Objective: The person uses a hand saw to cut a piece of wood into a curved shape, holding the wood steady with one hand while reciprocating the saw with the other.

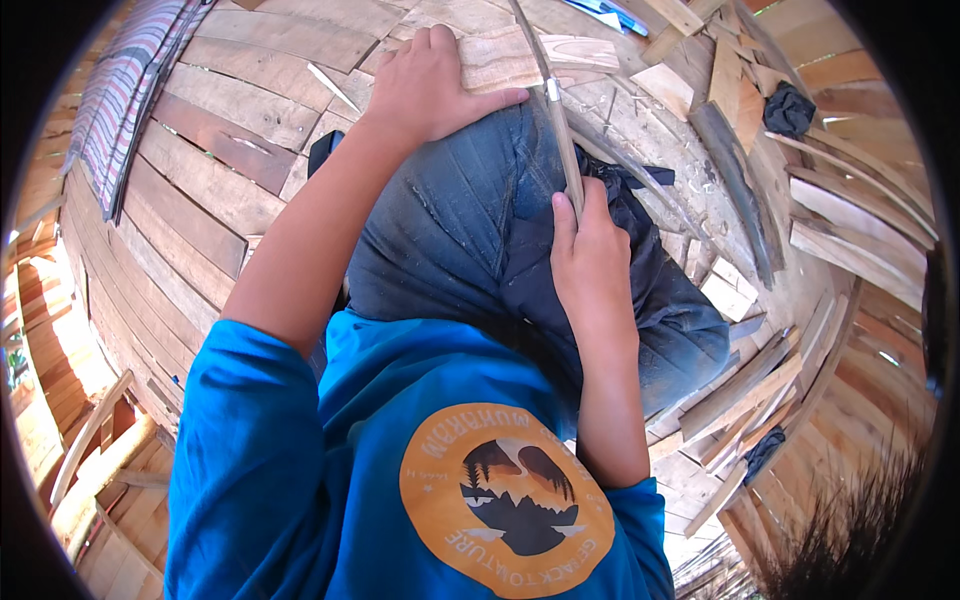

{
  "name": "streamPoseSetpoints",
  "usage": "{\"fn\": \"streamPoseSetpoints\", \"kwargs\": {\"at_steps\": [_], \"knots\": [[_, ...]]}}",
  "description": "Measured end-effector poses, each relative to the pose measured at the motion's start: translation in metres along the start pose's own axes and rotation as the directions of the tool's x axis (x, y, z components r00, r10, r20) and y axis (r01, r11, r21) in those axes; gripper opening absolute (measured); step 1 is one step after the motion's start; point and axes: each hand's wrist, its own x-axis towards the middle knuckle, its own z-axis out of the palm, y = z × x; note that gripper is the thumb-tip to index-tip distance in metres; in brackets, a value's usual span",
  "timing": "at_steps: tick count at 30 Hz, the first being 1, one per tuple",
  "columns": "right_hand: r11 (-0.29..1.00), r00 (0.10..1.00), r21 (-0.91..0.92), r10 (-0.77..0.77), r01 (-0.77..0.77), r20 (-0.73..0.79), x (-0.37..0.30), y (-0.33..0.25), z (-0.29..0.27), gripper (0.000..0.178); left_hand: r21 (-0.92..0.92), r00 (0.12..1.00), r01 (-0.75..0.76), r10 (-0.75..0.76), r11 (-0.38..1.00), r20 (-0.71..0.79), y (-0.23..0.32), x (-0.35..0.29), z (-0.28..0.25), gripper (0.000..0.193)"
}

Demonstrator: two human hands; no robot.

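Observation:
My left hand grips a pale wooden board lying just beyond my knees. Its fingers bend over the board's left part, and its thumb stretches right, close to a metal ferrule. In my right hand is the wooden handle of a long-handled knife, held above my lap. The thin blade rises from the ferrule past the top edge, so its tip is out of view. It crosses in front of the board; whether it touches the wood I cannot tell.
Wood shavings and offcuts litter the plank floor ahead and right. Long wooden strips pile up at my right. A dark curved slab lies nearby. At the far left hangs a striped cloth. Something blue lies at the top.

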Motion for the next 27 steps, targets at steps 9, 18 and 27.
{"fn": "streamPoseSetpoints", "kwargs": {"at_steps": [9, 18, 27], "knots": [[1.0, 1.0, -0.002, 0.0, 0.0, -0.005, 0.016, 0.007, -0.005, 0.024, 0.034, 0.998, 0.059, -0.06, 0.998, 0.022, 0.013, 0.01, 0.001, 0.103], [0.999, 0.999, -0.005, 0.042, -0.042, 0.015, -0.013, 0.027, -0.029, 0.017, 0.051, 0.996, -0.061, 0.057, 0.997, 0.072, 0.01, 0.015, 0.003, 0.101], [0.999, 0.998, -0.018, 0.035, -0.034, 0.046, 0.007, 0.015, -0.021, 0.019, 0.03, 0.988, -0.012, 0.007, 0.999, 0.154, 0.011, 0.016, -0.004, 0.088]]}}
